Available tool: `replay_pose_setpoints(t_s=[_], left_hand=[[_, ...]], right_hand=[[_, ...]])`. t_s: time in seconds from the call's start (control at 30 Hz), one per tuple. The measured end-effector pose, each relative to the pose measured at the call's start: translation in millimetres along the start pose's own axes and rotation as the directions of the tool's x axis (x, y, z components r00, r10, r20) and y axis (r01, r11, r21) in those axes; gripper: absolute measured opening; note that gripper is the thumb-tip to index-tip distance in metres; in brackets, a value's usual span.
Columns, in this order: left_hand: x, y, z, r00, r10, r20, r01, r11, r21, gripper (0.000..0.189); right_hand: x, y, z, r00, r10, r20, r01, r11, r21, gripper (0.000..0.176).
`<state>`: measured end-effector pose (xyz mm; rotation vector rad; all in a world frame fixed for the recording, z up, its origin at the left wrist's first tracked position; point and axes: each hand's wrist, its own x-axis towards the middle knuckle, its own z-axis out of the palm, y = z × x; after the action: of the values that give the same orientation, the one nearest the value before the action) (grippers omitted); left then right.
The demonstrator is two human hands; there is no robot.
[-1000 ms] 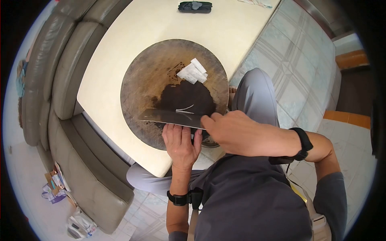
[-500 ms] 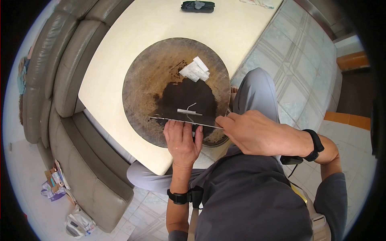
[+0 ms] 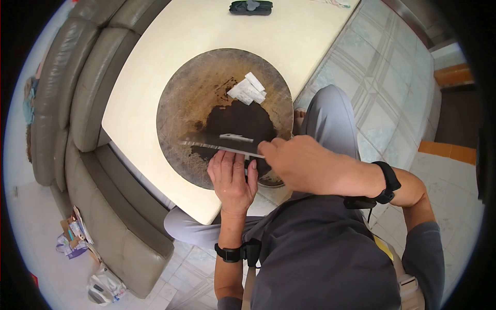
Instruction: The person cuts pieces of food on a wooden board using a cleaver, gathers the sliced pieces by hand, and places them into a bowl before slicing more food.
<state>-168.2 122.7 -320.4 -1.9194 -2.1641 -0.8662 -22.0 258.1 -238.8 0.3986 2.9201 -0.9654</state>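
My right hand [image 3: 305, 161] grips a cleaver [image 3: 209, 143], its thin blade reaching left across the round wooden chopping board [image 3: 178, 98]. The blade is slightly smeared by motion. Close behind the blade, my left hand [image 3: 232, 181] presses down with bent fingers, the thumb apart on the right. A bit of a white piece [image 3: 247, 157] shows between its fingers and thumb; the rest is hidden beneath the hand. A thin white strip [image 3: 236, 138] lies just beyond the edge, overlapping the blade in this view. Farther up the board rest several flat white slices [image 3: 247, 90] in a small pile.
A dark wet patch [image 3: 240, 118] covers the board's middle. The board stands on a cream table [image 3: 132, 98] near its corner. A black case [image 3: 251, 7] lies at the table's far side. A grey leather sofa [image 3: 111, 206] runs along the left, and my knee [image 3: 330, 113] is at the right.
My right hand and the cleaver have shifted left and a little up, with the blade now blurred. My left hand has moved slightly left. The thin white strip's position beyond the blade has changed.
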Motion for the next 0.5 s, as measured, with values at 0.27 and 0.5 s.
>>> replay_pose_setpoints(t_s=[0.27, 0.5], left_hand=[[2.5, 2.0, -0.5, 1.0, -0.018, -0.006, 0.018, 1.0, -0.022, 0.03], [0.5, -0.5, -0.1, 1.0, -0.027, 0.005, 0.027, 0.999, -0.036, 0.029]], right_hand=[[-21.6, 5.3, -21.5, 0.993, 0.088, 0.082, -0.102, 0.979, 0.178, 0.014], [-24.6, 9.5, -21.7, 0.992, 0.089, 0.093, -0.105, 0.978, 0.18, 0.015]])
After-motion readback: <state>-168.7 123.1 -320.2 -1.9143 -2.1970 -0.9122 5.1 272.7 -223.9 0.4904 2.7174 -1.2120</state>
